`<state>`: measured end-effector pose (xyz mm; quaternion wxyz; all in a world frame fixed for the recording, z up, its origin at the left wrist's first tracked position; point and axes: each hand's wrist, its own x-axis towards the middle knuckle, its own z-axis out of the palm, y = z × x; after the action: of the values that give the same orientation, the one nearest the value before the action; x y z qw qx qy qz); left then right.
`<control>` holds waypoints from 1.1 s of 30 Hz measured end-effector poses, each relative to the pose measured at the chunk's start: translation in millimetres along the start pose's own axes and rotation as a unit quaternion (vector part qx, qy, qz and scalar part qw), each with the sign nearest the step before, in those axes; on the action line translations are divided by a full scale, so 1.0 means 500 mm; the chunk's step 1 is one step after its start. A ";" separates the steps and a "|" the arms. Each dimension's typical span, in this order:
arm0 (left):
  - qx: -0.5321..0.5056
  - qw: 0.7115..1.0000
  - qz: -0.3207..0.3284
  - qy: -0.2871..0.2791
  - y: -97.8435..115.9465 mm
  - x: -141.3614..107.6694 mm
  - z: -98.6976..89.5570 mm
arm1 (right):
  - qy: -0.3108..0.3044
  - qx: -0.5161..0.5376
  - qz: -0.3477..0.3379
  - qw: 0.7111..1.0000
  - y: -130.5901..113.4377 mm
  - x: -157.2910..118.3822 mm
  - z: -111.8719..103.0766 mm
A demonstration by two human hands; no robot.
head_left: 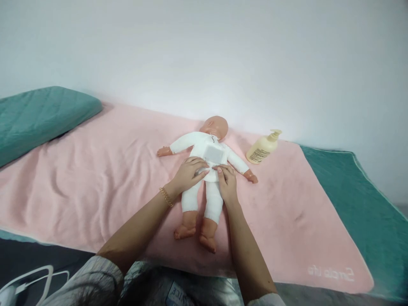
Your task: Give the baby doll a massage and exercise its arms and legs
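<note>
A baby doll [199,146] with a white cloth body lies on a pink blanket [127,170], its head turned aside and toward the wall. A grey rectangular patch [214,154] shows on its back or torso. My left hand [191,173] rests on the doll's lower torso from the left, fingers stretched and slightly spread. On the right side of the same area lies my right hand [227,180], its fingers bent with the tips on the white cloth. The fingertips of both hands nearly meet at the middle. Neither hand lifts the doll.
A pale yellow pump bottle [263,148] stands tilted in view on the blanket, right of the doll. A green pillow [47,117] lies at the far left, and green cloth [357,204] shows at the right. White cables [44,280] are at the lower left.
</note>
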<state>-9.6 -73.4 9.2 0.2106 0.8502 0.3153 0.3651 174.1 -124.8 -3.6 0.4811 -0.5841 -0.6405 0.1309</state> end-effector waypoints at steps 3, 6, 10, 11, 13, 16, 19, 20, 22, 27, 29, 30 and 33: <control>0.004 1.000 0.012 0.008 0.000 -0.003 0.002 | 0.003 0.009 -0.004 1.000 0.001 -0.002 0.000; 0.016 0.999 0.036 0.034 0.001 -0.008 0.003 | 0.028 0.031 -0.019 0.999 0.003 -0.008 0.000; 0.034 0.998 0.041 0.037 0.000 -0.012 0.006 | 0.056 0.038 -0.033 0.997 0.006 -0.013 0.000; 0.038 0.998 0.032 0.033 -0.001 -0.012 0.007 | 0.054 0.033 -0.030 0.998 0.007 -0.012 0.000; 0.042 0.999 0.015 0.023 -0.002 -0.010 0.008 | 0.042 0.015 -0.020 0.999 0.010 -0.010 0.001; 0.040 0.999 0.005 0.010 -0.001 -0.007 0.009 | 0.021 -0.011 -0.010 1.000 0.014 -0.004 0.003; 0.046 0.999 -0.011 -0.002 0.004 -0.002 0.008 | 0.010 -0.029 0.001 1.000 0.015 0.004 0.004; 0.051 0.998 -0.018 -0.007 0.006 0.000 0.006 | 0.008 -0.033 0.005 0.999 0.014 0.008 0.004; 0.061 0.998 -0.027 -0.018 0.009 0.007 0.001 | 0.007 -0.032 0.014 0.999 0.010 0.017 0.000; 0.018 0.999 -0.026 -0.028 0.018 0.036 -0.031 | -0.017 0.047 0.073 0.996 -0.004 0.056 -0.029; -0.018 0.999 -0.029 -0.006 0.023 0.053 -0.043 | 0.000 0.055 0.100 0.993 -0.011 0.077 -0.040; -0.031 0.999 -0.029 0.009 0.025 0.063 -0.048 | 0.016 0.050 0.105 0.993 -0.015 0.089 -0.043; -0.020 0.999 -0.012 0.048 0.025 0.101 -0.050 | 0.059 0.044 0.083 0.994 -0.025 0.131 -0.040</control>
<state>3.2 -44.1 57.3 0.2167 0.8235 0.3278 0.4091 191.4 -78.9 46.1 0.5306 -0.6201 -0.5542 0.1637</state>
